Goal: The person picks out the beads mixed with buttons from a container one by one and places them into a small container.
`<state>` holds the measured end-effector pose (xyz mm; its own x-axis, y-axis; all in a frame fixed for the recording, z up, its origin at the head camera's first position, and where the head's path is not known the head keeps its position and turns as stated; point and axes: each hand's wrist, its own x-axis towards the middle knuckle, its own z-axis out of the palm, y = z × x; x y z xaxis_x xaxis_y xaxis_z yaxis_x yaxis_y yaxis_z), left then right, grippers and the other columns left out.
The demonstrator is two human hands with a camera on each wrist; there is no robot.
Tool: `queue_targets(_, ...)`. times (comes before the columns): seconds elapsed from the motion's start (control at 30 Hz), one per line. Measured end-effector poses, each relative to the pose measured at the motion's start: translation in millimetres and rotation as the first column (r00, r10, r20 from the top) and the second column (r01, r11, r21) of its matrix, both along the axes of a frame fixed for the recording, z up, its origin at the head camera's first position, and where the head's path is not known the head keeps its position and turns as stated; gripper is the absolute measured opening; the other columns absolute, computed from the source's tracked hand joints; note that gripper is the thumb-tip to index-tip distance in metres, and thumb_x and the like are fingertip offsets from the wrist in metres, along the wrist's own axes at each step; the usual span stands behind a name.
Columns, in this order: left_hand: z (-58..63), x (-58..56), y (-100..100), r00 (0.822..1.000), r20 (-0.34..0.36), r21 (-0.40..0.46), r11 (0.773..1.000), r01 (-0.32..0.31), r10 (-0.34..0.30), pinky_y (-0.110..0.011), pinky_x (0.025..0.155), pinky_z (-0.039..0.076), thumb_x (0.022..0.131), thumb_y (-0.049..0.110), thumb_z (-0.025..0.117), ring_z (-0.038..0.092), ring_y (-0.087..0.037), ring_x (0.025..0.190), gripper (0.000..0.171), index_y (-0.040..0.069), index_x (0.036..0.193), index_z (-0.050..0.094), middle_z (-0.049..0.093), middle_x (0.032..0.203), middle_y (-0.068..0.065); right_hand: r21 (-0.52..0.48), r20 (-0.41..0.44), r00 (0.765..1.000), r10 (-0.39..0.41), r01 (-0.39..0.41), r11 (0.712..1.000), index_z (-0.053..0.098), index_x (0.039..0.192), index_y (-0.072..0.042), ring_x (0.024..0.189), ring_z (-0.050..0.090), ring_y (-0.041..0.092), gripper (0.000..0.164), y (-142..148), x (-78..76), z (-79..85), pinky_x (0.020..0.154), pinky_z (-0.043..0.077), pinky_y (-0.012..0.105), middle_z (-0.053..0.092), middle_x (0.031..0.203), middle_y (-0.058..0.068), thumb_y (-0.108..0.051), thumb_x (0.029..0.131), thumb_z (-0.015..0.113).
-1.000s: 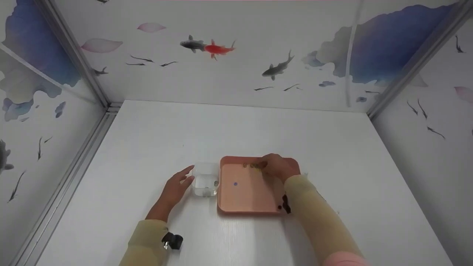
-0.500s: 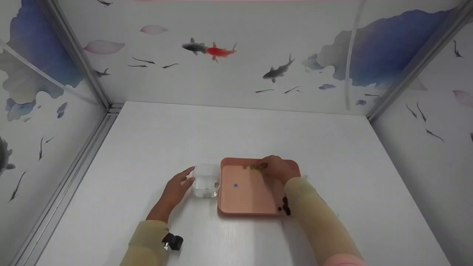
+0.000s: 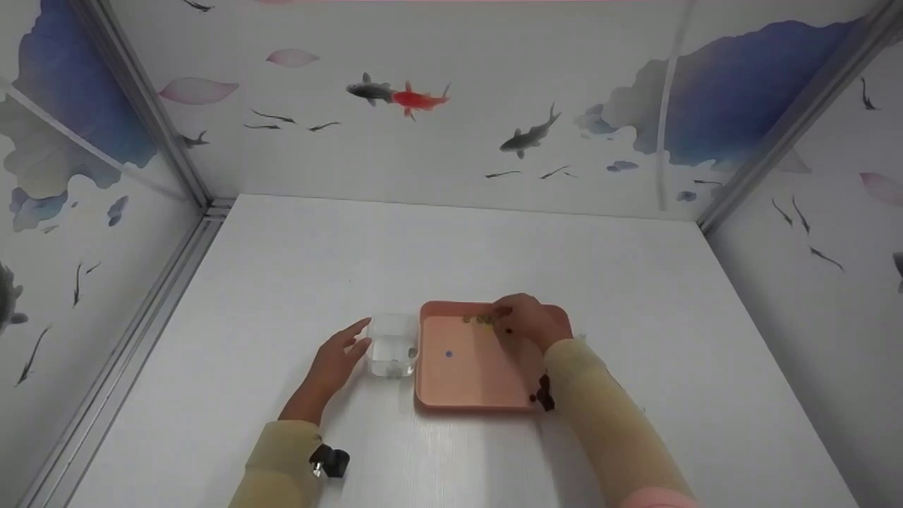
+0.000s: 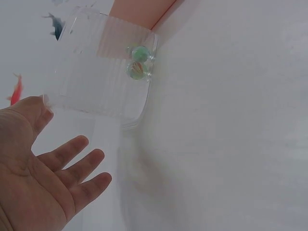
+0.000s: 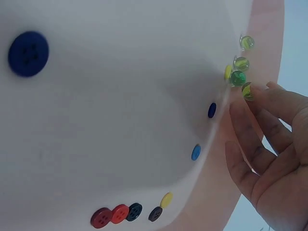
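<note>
My left hand is beside a clear plastic box, fingers spread, one fingertip at the box's corner. Inside the box lie green-tinted glass marbles. The right hand reaches to the far wall of a pink tray. At its fingertips in the right wrist view, a yellow-green glass marble is pinched, partly covered by the fingers. Close by along the wall are a green marble, two yellowish marbles and a yellow button.
Loose buttons lie in the tray: a large blue one, a dark blue one, a light blue one and a row with a red button. The white table is bounded by printed walls.
The right hand has shifted slightly up at the tray's back, and a dark button now shows below its fingers. The marbles sit slightly further left. The left hand stays by the box.
</note>
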<state>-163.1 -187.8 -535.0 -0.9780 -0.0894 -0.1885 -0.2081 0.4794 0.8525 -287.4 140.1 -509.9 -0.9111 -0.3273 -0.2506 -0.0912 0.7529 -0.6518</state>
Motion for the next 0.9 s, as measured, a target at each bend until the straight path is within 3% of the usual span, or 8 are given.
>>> queue_targets(0.13, 0.2, 0.9, 0, 1.000, 0.004, 0.000, 1.000, 0.001, -0.001, -0.055, 0.108, 0.035, 0.102, 0.025, 0.051, 0.039, -0.039, 0.135, 0.047, 0.016, 0.147, 0.042, 0.037, 0.152, -0.016, -0.008, 0.000, 1.000, -0.007, 0.007, 1.000, 0.068, 0.120, -0.010, 0.123, 0.051, 0.026, 0.038, -1, 1.4, 2.0, 0.101, 0.045, 0.043, 0.062, 0.125, 0.008, 0.006, 0.087, 0.059)
queue_targets(0.3, -1.9, 0.1, 1, 1.000, 0.005, -0.009, 1.000, -0.001, 0.001, -0.055, 0.108, 0.035, 0.102, 0.025, 0.050, 0.039, -0.039, 0.135, 0.047, 0.016, 0.147, 0.042, 0.037, 0.152, -0.016, -0.045, 0.034, 0.999, -0.038, 0.040, 0.998, 0.068, 0.120, -0.013, 0.116, 0.054, 0.023, 0.040, -3, 2.9, 5.0, 0.095, 0.048, 0.040, 0.062, 0.125, 0.005, 0.006, 0.086, 0.058)
queue_targets(0.43, -3.5, 0.3, 0, 1.000, -0.003, -0.006, 1.000, 0.001, -0.001, -0.055, 0.107, 0.036, 0.102, 0.025, 0.051, 0.040, -0.040, 0.135, 0.047, 0.016, 0.147, 0.042, 0.038, 0.151, -0.016, -0.110, 0.061, 0.997, -0.049, 0.055, 0.992, 0.067, 0.122, -0.013, 0.112, 0.058, 0.023, 0.033, -5, 3.7, 7.0, 0.090, 0.052, 0.040, 0.064, 0.124, 0.005, -0.002, 0.091, 0.061)
queue_targets(0.6, -5.2, 0.1, -1, 1.000, -0.011, -0.006, 1.000, 0.007, -0.007, -0.056, 0.106, 0.036, 0.102, 0.026, 0.050, 0.040, -0.040, 0.134, 0.047, 0.016, 0.147, 0.042, 0.041, 0.149, -0.016, -0.217, 0.098, 0.992, -0.077, 0.097, 0.971, 0.064, 0.126, -0.011, 0.114, 0.058, 0.026, 0.032, -7, 4.0, 7.6, 0.091, 0.052, 0.044, 0.064, 0.123, 0.009, -0.011, 0.094, 0.062)
queue_targets(0.9, -3.7, -2.2, -1, 1.000, 0.014, -0.006, 1.000, 0.007, -0.007, -0.055, 0.108, 0.035, 0.103, 0.027, 0.048, 0.040, -0.038, 0.135, 0.047, 0.017, 0.148, 0.040, 0.041, 0.149, -0.016, -0.352, 0.119, 0.981, -0.156, 0.189, 0.917, 0.060, 0.130, -0.006, 0.117, 0.057, 0.029, 0.036, -16, 8.1, 14.2, 0.099, 0.046, 0.048, 0.063, 0.121, 0.011, -0.009, 0.094, 0.060)
